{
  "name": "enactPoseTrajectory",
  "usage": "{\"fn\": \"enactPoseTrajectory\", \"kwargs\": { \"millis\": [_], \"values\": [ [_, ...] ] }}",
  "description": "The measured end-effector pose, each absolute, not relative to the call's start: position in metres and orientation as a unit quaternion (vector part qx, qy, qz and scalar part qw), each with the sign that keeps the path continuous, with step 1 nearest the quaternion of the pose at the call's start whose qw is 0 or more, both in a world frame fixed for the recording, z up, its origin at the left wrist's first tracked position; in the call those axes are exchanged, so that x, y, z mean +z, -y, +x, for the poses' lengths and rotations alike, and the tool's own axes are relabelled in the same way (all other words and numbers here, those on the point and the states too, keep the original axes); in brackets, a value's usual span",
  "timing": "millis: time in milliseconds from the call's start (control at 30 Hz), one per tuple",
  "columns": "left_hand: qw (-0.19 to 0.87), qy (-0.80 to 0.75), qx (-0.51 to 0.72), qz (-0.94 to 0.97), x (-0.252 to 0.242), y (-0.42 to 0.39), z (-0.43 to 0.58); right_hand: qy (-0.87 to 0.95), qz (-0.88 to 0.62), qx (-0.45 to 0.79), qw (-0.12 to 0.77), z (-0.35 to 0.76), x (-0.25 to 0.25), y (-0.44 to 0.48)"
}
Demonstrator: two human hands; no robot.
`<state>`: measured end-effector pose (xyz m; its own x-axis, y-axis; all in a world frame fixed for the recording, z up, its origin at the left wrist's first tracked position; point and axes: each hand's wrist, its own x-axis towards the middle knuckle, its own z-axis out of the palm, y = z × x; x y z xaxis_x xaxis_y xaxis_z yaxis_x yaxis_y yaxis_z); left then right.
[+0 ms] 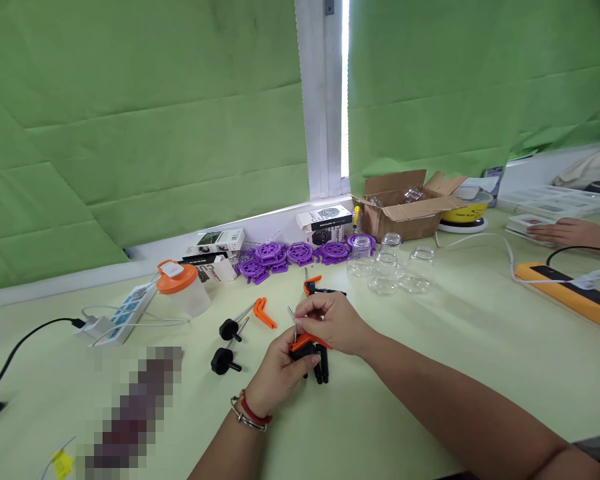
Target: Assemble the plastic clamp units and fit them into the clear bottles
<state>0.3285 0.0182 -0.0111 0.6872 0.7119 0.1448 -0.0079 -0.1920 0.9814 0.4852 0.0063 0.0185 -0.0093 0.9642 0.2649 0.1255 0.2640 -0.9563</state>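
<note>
My left hand is closed around a small black and orange clamp held just above the table. My right hand pinches the top of the same clamp, near its thin metal bar. Beside them on the table lie an orange clamp jaw and two black-knobbed metal rods. Another orange and black clamp lies just beyond my hands.
Purple plastic reels and small boxes line the back. Clear glass jars, an orange-lidded cup, a cardboard box, a white power strip and an orange power strip stand around. Another person's hand rests far right.
</note>
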Motion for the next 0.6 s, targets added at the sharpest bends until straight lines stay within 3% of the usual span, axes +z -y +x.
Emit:
{"fn": "enactPoseTrajectory", "kwargs": {
  "millis": [433, 600],
  "values": [
    [0.675, -0.242, 0.265, 0.644, -0.005, -0.013, 0.329, 0.677, -0.462, 0.392, 0.417, 0.485, 0.023, 0.006],
    [0.678, -0.225, 0.303, 0.631, -0.001, -0.015, 0.329, 0.794, -0.432, 0.247, 0.351, 0.485, 0.028, 0.013]
  ]
}}
